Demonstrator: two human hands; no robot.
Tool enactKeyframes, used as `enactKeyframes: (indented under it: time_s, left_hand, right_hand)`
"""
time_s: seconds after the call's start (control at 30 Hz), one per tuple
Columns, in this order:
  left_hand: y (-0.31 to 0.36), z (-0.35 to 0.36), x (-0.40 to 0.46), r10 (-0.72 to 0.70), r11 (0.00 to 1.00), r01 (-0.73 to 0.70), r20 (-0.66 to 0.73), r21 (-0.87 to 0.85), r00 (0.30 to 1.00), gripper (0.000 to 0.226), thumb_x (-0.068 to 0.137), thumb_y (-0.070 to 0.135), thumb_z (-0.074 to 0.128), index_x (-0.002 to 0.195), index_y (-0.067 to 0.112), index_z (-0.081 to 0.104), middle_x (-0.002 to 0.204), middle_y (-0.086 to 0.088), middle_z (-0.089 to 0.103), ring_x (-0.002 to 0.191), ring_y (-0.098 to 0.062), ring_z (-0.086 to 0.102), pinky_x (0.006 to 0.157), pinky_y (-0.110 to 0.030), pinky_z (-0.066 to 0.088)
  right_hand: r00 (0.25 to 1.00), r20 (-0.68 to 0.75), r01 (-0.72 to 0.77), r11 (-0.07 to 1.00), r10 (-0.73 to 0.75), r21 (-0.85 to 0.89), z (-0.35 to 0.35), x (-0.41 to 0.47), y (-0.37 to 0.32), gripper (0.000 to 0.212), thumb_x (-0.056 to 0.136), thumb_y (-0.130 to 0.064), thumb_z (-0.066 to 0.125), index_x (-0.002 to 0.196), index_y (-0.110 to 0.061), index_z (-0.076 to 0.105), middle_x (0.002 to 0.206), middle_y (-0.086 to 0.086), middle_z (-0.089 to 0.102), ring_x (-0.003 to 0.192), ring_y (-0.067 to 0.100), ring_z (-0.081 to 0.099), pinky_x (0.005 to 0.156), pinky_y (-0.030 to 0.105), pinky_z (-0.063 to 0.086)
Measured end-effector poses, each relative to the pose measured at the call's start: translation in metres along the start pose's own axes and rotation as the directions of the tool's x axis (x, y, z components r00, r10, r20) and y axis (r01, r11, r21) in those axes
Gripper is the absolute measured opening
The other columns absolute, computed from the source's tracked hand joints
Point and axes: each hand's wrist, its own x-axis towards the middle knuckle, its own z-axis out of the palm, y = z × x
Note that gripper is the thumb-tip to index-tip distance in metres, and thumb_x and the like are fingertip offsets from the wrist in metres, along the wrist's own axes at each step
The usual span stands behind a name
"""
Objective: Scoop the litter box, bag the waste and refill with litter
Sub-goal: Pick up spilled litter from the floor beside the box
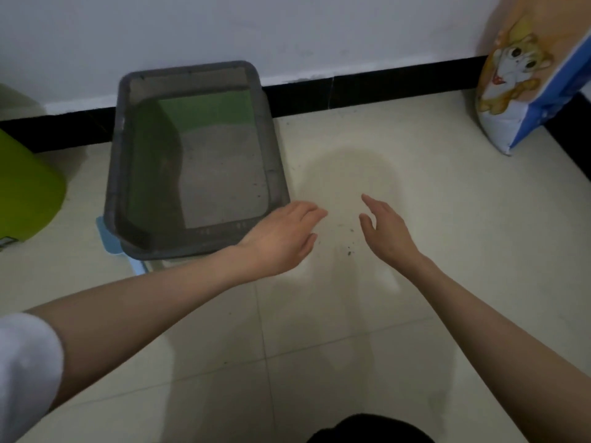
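A grey litter box [119, 174] with green inner walls stands on the floor against the wall, with pale grey litter [224, 174] spread over its bottom. My left hand [281, 238] hovers open just past the box's near right corner, palm down, holding nothing. My right hand [387, 231] is open a little to the right of it, fingers apart, above the bare tiles. A litter bag [524, 91] with a cartoon cat print leans against the wall at the far right. A light blue flat piece [107, 235] pokes out from under the box's near left corner.
A lime green bin [25, 190] stands at the left edge. A few dark litter crumbs [350, 241] lie on the cream tiles between my hands. A black skirting board [367, 87] runs along the white wall. A dark shape [367, 430] fills the bottom edge.
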Motion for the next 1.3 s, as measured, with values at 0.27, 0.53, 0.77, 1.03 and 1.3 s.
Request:
enactKeyframes:
  time_s: [0.27,0.53,0.77,1.03,1.3]
  left_hand:
    - [0.016,0.101,0.013,-0.208,0.972,0.234,0.461,0.0,0.863,0.053,0.094,0.008,0.036,0.145,0.009,0.021,0.148,-0.013,0.027,0.134,-0.03,0.03,0.108,-0.038,0.031]
    - [0.013,0.135,0.023,-0.237,0.967,0.254,0.37,0.001,0.898,0.058,0.09,0.004,0.042,0.145,0.011,0.023,0.148,-0.012,0.027,0.133,-0.029,0.03,0.106,-0.038,0.033]
    - [0.005,0.158,0.023,-0.332,0.941,0.336,0.291,0.037,0.897,0.055,0.097,0.019,0.033,0.147,0.007,0.013,0.156,-0.015,0.007,0.144,-0.03,0.006,0.118,-0.039,0.012]
    - [0.007,0.164,0.023,-0.376,0.927,0.36,0.281,0.107,0.883,0.054,0.1,0.018,0.026,0.148,0.005,0.005,0.157,-0.013,-0.002,0.145,-0.03,-0.001,0.118,-0.039,0.005]
    - [0.0,0.166,0.04,-0.331,0.942,0.335,0.128,-0.008,0.935,0.052,0.086,-0.004,0.046,0.138,0.001,0.038,0.14,-0.023,0.04,0.13,-0.039,0.036,0.107,-0.045,0.033]
  right_hand:
    - [0.98,0.101,-0.17,0.985,0.171,-0.016,0.042,-0.01,0.08,0.036,0.096,-0.009,0.042,0.129,-0.008,0.057,0.122,0.02,0.058,0.112,0.033,0.055,0.095,0.032,0.039]
    - [0.988,0.031,-0.15,0.989,0.15,0.011,0.084,0.005,0.097,0.029,0.094,-0.015,0.049,0.117,-0.01,0.066,0.105,0.017,0.062,0.1,0.032,0.054,0.085,0.036,0.041]
    - [0.995,-0.014,-0.1,0.995,0.1,-0.015,0.095,0.031,0.091,0.021,0.089,-0.028,0.058,0.1,-0.017,0.072,0.104,0.006,0.066,0.102,0.027,0.054,0.087,0.037,0.036]
    - [0.994,0.018,-0.103,0.992,0.105,-0.073,0.098,0.035,0.085,0.023,0.093,-0.028,0.053,0.1,-0.014,0.069,0.109,0.006,0.063,0.109,0.025,0.048,0.088,0.036,0.03]
    - [0.977,0.0,-0.21,0.956,0.215,0.207,0.091,0.038,0.084,0.019,0.092,-0.019,0.055,0.094,-0.006,0.067,0.094,0.005,0.063,0.094,0.02,0.053,0.081,0.022,0.034]
